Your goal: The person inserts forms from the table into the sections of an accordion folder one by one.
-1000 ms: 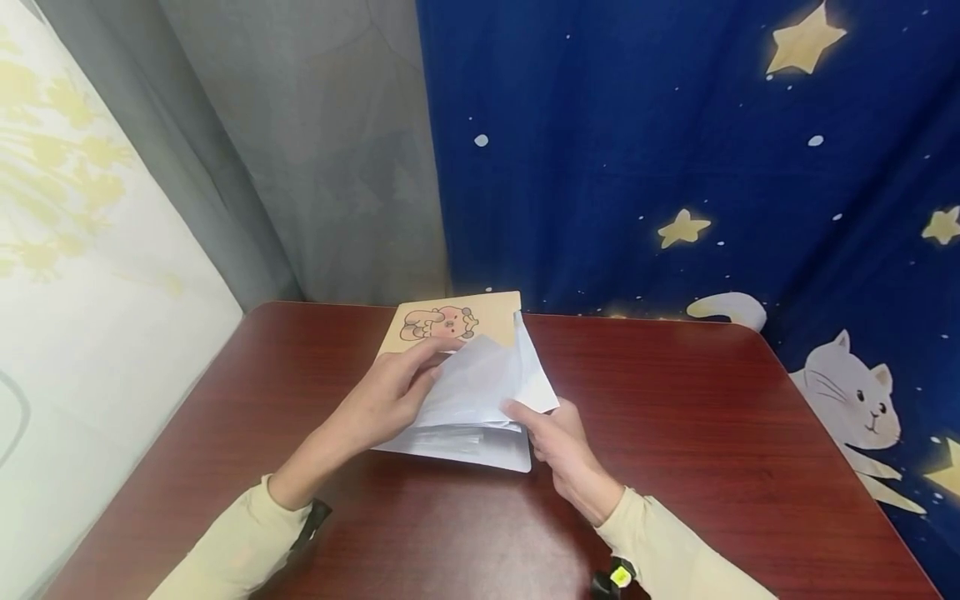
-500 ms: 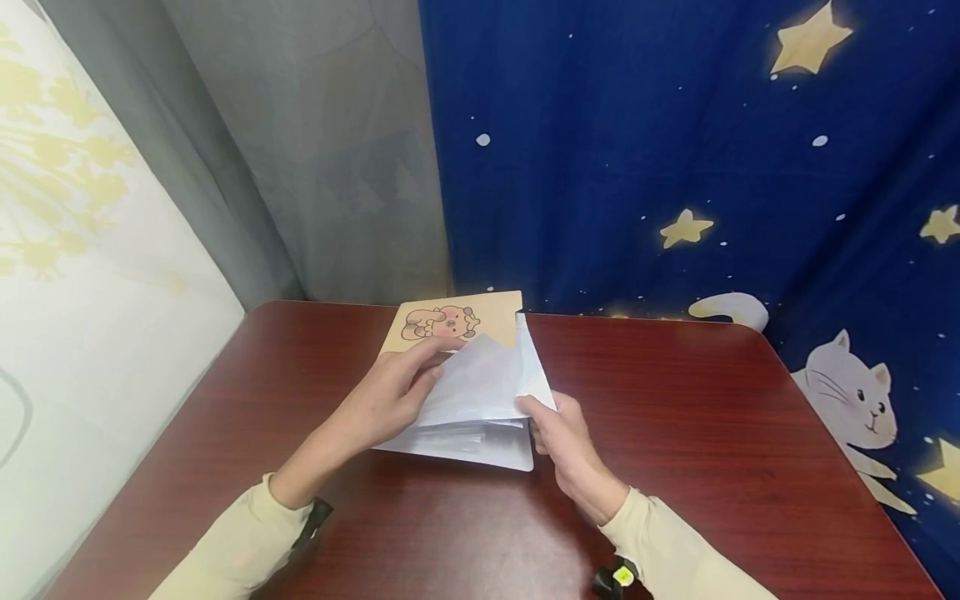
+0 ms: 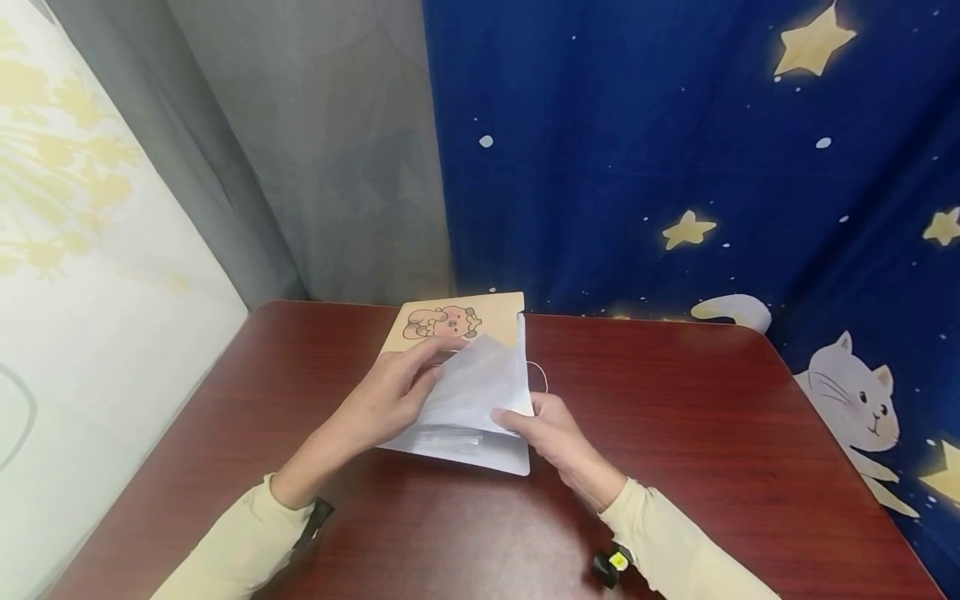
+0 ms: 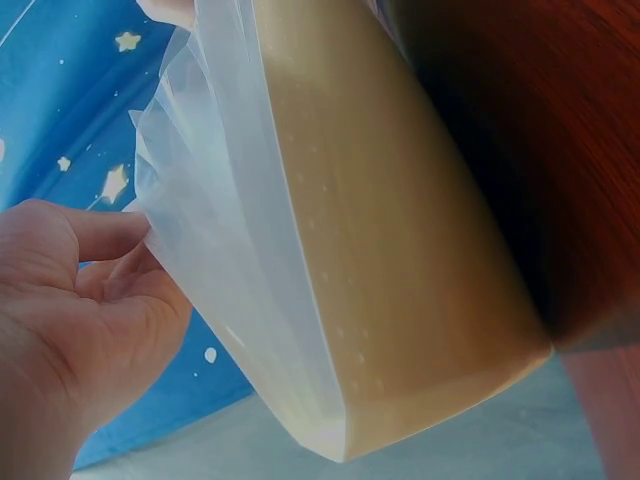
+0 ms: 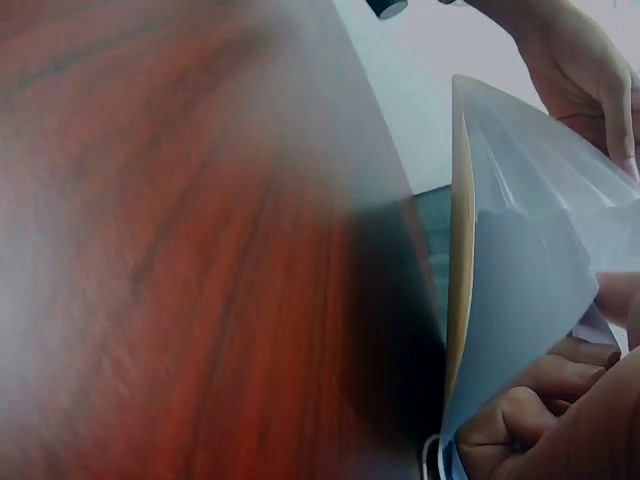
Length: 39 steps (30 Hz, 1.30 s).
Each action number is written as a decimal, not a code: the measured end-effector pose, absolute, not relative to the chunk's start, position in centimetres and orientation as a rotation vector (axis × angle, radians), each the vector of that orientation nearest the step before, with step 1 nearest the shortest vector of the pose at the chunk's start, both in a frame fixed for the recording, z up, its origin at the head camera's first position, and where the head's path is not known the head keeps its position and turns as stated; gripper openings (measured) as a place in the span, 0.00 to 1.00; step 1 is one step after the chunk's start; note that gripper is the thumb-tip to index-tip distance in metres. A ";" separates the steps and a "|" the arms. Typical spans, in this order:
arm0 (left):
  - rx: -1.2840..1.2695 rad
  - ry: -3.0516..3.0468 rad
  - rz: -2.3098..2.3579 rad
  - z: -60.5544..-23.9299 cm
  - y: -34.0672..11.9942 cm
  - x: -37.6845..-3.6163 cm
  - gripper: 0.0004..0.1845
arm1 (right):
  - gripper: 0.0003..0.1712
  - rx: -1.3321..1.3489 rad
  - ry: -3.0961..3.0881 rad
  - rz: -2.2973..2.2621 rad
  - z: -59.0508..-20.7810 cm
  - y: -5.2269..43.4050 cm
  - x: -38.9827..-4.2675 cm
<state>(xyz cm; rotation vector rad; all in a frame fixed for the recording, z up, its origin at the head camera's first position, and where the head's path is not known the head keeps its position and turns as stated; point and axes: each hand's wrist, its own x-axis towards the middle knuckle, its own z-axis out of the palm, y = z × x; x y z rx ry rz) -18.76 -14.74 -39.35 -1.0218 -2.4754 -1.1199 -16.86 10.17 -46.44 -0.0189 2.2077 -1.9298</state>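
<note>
A folder with a tan cover (image 3: 491, 310), printed with a cartoon bear, is open in both hands near the table's far edge. Translucent plastic sheets (image 3: 476, 387) rise from it, gaping toward the near side. My left hand (image 3: 386, 392) pinches a sheet's edge between thumb and fingertips, plainest in the left wrist view. At the right side, my right hand (image 3: 557, 437) grips the folder's edge, thumb on top of the sheets and fingers curled below. A thin white elastic cord (image 3: 542, 373) loops out beside it. Seen from the left wrist, the cover's tan face (image 4: 390, 230) bows outward.
The dark red wooden table (image 3: 675, 433) extends to both sides of the folder. Behind it hang a grey curtain (image 3: 337, 167) and a blue curtain (image 3: 570, 183) with stars. A white patterned surface (image 3: 97, 275) borders the left side.
My right thumb has shifted left onto the sheets. The white sheet jutting out at the right has drawn in, and the cord now shows there. My left hand stays in place.
</note>
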 end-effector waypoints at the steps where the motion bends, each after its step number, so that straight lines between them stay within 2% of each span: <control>1: -1.024 -2.472 -1.117 -39.4 -14.7 -18.7 0.21 | 0.23 -0.044 2.232 -1.905 -46.5 10.2 -17.0; 7: -1.038 -2.469 -1.113 -39.6 -14.6 -18.7 0.21 | 0.22 -0.134 2.549 -1.517 -46.3 10.2 -17.8; 16: -1.058 -2.481 -1.126 -39.6 -14.4 -18.7 0.21 | 0.34 -0.169 2.902 -0.930 -45.1 9.4 -17.6; 23: -1.059 -2.483 -1.119 -39.6 -14.3 -18.4 0.22 | 0.33 -0.168 2.957 -0.776 -44.8 9.2 -17.7; 31: -1.050 -2.505 -1.088 -40.0 -14.3 -18.3 0.22 | 0.40 -0.171 2.986 -0.648 -44.6 9.8 -17.0; 39: -1.034 -2.523 -1.065 -40.1 -14.4 -18.3 0.21 | 0.36 -0.203 3.036 -0.536 -43.4 11.4 -15.7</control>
